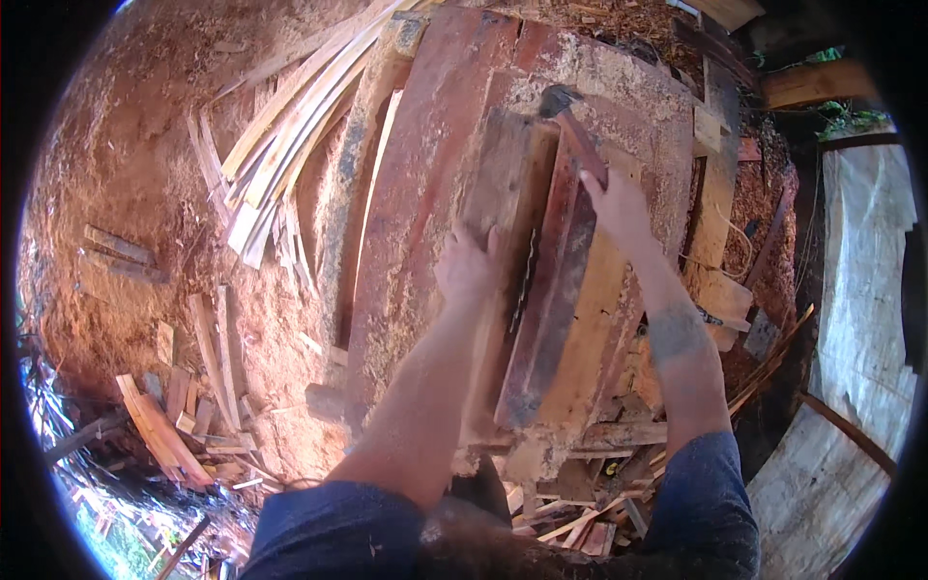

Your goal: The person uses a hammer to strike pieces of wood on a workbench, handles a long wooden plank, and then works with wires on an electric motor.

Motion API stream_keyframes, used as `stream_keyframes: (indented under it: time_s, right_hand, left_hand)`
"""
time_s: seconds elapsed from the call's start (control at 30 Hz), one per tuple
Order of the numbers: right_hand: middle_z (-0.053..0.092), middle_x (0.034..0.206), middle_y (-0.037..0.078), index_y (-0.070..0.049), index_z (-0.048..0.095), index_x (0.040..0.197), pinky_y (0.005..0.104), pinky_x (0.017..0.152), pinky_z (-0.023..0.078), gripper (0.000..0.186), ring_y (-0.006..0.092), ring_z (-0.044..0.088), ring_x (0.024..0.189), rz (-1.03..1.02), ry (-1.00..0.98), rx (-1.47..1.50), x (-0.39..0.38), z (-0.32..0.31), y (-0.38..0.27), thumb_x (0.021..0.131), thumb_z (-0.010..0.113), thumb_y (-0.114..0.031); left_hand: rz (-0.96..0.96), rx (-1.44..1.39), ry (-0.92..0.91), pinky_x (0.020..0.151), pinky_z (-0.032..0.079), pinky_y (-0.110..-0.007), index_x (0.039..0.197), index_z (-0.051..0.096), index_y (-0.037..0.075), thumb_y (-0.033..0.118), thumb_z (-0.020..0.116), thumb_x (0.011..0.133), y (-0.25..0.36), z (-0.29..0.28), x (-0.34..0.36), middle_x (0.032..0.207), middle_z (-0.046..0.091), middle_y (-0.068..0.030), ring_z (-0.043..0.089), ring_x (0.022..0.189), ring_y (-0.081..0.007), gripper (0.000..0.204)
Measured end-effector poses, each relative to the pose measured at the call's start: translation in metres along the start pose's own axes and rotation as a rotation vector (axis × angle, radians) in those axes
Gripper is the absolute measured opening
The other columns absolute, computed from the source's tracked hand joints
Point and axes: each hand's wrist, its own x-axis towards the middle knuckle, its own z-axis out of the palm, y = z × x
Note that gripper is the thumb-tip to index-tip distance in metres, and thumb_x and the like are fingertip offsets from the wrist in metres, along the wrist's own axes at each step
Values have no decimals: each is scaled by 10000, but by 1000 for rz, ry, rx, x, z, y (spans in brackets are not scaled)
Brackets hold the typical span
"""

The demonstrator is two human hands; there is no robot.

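Observation:
My right hand [621, 211] is closed round the reddish handle of a hammer [582, 147]. Its dark metal head is over the far part of the sawdust-covered bench, just beyond a wooden beam [512, 164]. My left hand [466, 266] grips the left side of that beam, thumb on top and fingers partly hidden. A dark gap separates the beam from a reddish-brown board [551, 290] on its right. Farther right lies a pale yellow plank [587, 329], under my right forearm. All of these lie lengthwise on the broad reddish bench [416, 193].
Long thin wood strips [300, 116] lean in a bundle left of the bench. Offcuts [179, 425] are scattered on the reddish sawdust-covered ground at lower left. More scraps [580, 522] lie near my body. A pale weathered sheet [860, 290] stretches along the right side.

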Motion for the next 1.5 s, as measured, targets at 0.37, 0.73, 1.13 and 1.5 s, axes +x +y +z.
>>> stream_keyframes:
  time_s: [0.37,0.73,1.13,1.5]
  right_hand:
    - [604,697,94,5,578,943,348,621,510,487,208,633,662,-12,247,651,-12,7,-1,969,570,-481]
    - [670,754,218,59,647,1005,486,657,516,549,423,653,710,140,187,959,-16,-64,-82,936,598,-484]
    - [670,867,278,28,626,1013,534,730,517,549,465,653,861,62,-162,138,-21,-13,-43,943,564,-513]
    - [652,751,212,53,577,1085,397,596,506,371,271,667,633,685,-434,815,-407,-95,-161,901,661,-258]
  left_hand:
    - [-3,16,10,843,508,-509,1250,481,-10,530,520,938,2,-5,-5,1107,622,-252,634,1018,-427,625]
    - [-12,56,12,856,507,-498,1337,451,-9,539,512,941,-12,-4,-1,1132,622,-244,645,1009,-413,678]
    - [54,-19,19,830,514,-506,1238,457,-12,540,511,939,-14,6,-6,1076,627,-265,645,995,-429,630]
    - [70,-98,-10,860,506,-511,1207,467,-23,525,584,903,-28,-4,-9,1086,641,-247,649,1009,-415,637]
